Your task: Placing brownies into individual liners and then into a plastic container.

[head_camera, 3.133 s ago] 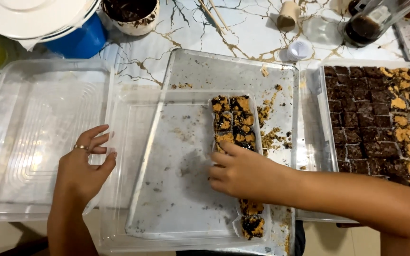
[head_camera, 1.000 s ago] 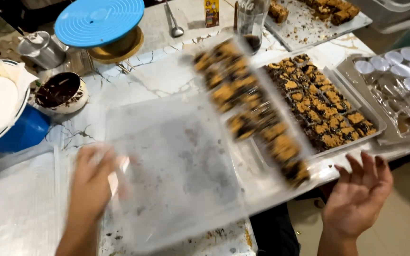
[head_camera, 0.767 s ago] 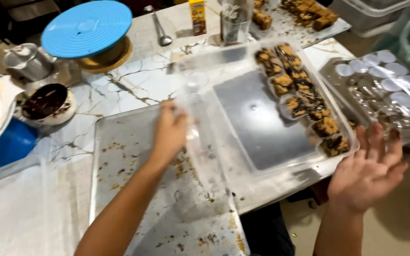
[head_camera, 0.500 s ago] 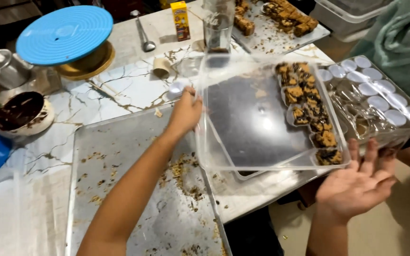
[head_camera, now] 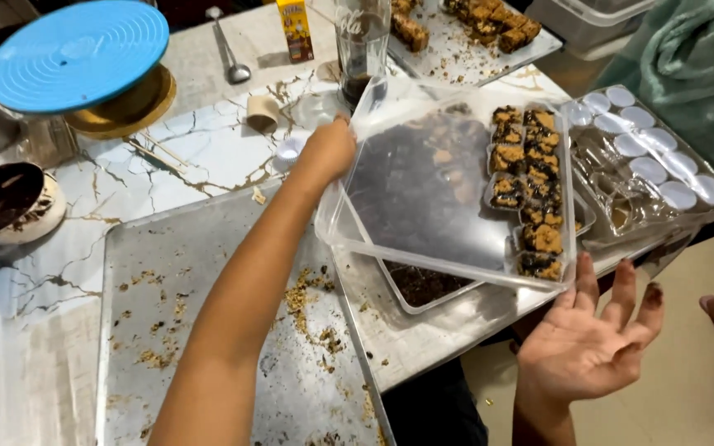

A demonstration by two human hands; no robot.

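Two hands work one clear tray point(head_camera: 423, 198): left hand point(head_camera: 330, 151) fingers grip its far corner, right hand point(head_camera: 592, 347) waits spread beneath its near edge. Brownies point(head_camera: 530, 190) fill only its right side; most stays unfilled.

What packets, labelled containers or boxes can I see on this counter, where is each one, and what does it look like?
Small carton: far edge of the counter, upright, yellow and brown box.
Glass: right of the carton, tall, clear, white lettering, dark dregs.
Clear plastic box: centre right, held tilted at its far corner by the left hand; brown squares along its right side.
Tray of small cups: far right, clear, white round lids.
No screens or signs.
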